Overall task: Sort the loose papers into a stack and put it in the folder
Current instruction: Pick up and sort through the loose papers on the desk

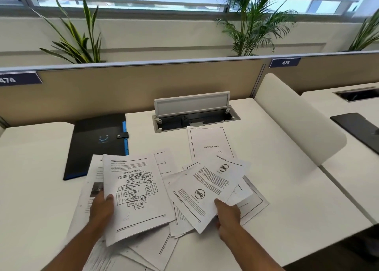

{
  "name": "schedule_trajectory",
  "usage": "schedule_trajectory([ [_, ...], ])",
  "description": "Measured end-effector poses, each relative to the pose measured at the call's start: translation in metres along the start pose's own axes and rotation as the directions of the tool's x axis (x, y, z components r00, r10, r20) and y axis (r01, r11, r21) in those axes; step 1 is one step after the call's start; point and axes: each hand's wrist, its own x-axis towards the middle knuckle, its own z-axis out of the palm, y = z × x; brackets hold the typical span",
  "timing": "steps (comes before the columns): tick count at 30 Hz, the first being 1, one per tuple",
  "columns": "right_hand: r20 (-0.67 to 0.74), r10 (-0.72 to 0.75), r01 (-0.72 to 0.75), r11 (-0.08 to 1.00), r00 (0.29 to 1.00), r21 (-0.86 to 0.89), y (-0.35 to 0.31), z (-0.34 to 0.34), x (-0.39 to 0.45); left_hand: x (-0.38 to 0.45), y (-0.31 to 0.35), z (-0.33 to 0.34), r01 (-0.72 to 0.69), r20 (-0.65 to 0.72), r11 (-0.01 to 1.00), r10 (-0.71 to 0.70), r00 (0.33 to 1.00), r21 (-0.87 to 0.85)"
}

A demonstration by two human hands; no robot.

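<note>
Loose printed papers lie scattered over the white desk [287, 168] in front of me. My left hand [102, 207] grips a small stack topped by a flowchart sheet [135, 190], lifted off the pile. My right hand [227, 211] holds several sheets with round icons [207, 186], fanned out and tilted. A sheet headed BIBLIOGRAPHY [209, 143] lies flat farther back. More pages [149, 248] rest underneath near the front edge. A black folder [96, 143] with a blue spine and a snap strap lies closed at the back left, partly under the papers.
An open cable tray [194, 117] with a raised grey lid sits at the back centre. A beige partition [123, 90] bounds the desk behind. A curved white divider [297, 115] separates the neighbouring desk, where a dark pad [356, 127] lies.
</note>
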Motion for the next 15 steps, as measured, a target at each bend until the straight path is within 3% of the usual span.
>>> schedule_trajectory([
  [5, -0.074, -0.114, 0.107, 0.99, 0.991, -0.089, 0.0, 0.007, 0.004, 0.001, 0.003, -0.007, -0.015, 0.022, 1.0, 0.015, 1.0, 0.004],
  [9, -0.138, -0.109, 0.079, 0.975, 0.984, -0.208, 0.006, 0.014, -0.006, 0.0, 0.003, -0.01, -0.04, 0.01, 0.999, 0.04, 0.999, 0.03],
  [15, -0.019, -0.008, 0.009, 0.999, 1.0, 0.04, 0.015, 0.02, -0.011, -0.001, -0.003, -0.01, -0.038, 0.011, 0.999, 0.038, 0.999, 0.008],
])
